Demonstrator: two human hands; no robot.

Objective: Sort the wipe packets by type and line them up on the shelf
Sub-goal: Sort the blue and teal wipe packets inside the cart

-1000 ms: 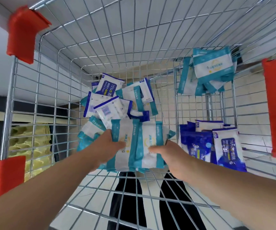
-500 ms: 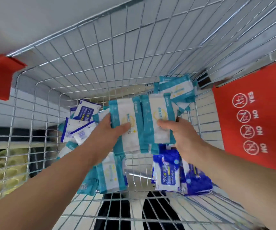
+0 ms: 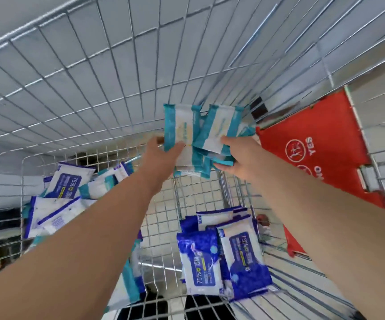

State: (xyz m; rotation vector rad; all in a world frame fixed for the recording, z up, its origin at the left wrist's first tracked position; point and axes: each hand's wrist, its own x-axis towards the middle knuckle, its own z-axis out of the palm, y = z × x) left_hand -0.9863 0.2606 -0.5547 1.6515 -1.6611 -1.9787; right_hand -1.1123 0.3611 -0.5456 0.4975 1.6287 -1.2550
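Item: teal wipe packets (image 3: 183, 128), a loose fanned bundle, held up near the wire wall (image 3: 94, 77) at the back, above the right-hand compartment. Left hand (image 3: 163, 155) grips the bundle's left side, thumb across the front. Right hand (image 3: 240, 158) grips the right side, fingers curled round the lower edge. Step in hand, as judged: carrying one sorted type to its own spot. The next move calls for squaring the fan and setting it down in a level row. Also present: blue packets (image 3: 221, 255) lying in the lower right compartment; mixed pile (image 3: 64, 195) at left, unsorted; red sign panel (image 3: 320, 153) just right of the hands. In the way: the wire divider (image 3: 177, 199) below the bundle, and the crowded blue stack.
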